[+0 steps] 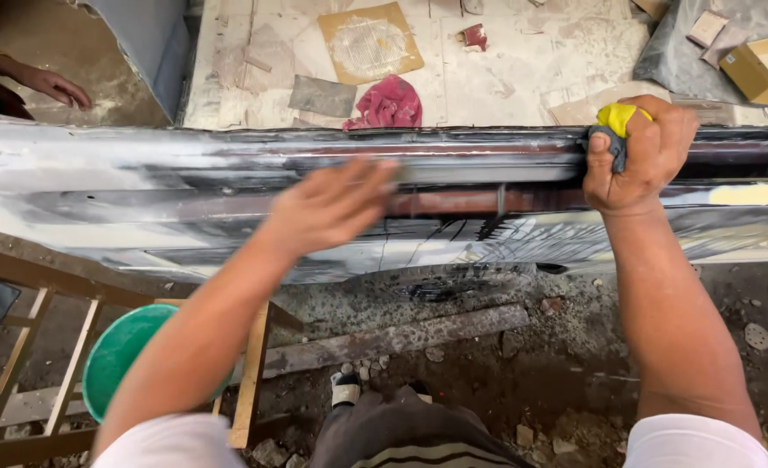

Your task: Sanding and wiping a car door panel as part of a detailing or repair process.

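Right hand (fisted) around sponge on panel's upper edge.

I read this as a rough body-repair workshop. Under my right hand, whose grip closes on a yellow sanding pad, runs a long panel smeared with grey filler. Beyond that grip lies a dusty board floor with a red rag, a cardboard square and a carton. Below my blurred left hand I see rubble, a wooden frame and a green bucket.
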